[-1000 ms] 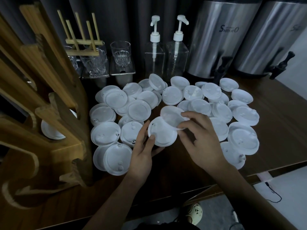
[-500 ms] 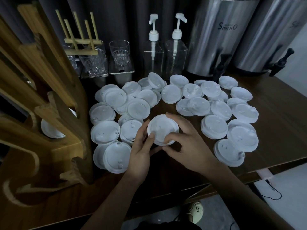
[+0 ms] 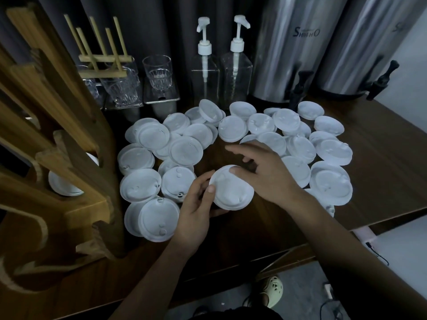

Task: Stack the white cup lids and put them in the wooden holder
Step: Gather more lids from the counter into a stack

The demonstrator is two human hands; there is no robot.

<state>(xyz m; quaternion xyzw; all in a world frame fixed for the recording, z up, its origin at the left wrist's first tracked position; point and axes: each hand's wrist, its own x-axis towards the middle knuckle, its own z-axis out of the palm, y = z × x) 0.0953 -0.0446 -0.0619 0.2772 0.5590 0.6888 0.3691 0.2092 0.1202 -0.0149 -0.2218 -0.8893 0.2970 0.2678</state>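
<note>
Your left hand (image 3: 196,204) pinches one small stack of lids (image 3: 232,188), thumb on top and fingers curled beneath. Your right hand (image 3: 265,172) is spread loose, only its thumb touching the stack's far rim. The stack is round, thin white plastic with no long axis, its face tilted up toward you above the dark wood table (image 3: 381,181). Thirty-odd loose lids (image 3: 141,183) overlap around it. One lid sits in the wooden holder (image 3: 69,158) on the left. Behind stand two clear pump bottles (image 3: 205,75) and two steel urns (image 3: 293,54).
</note>
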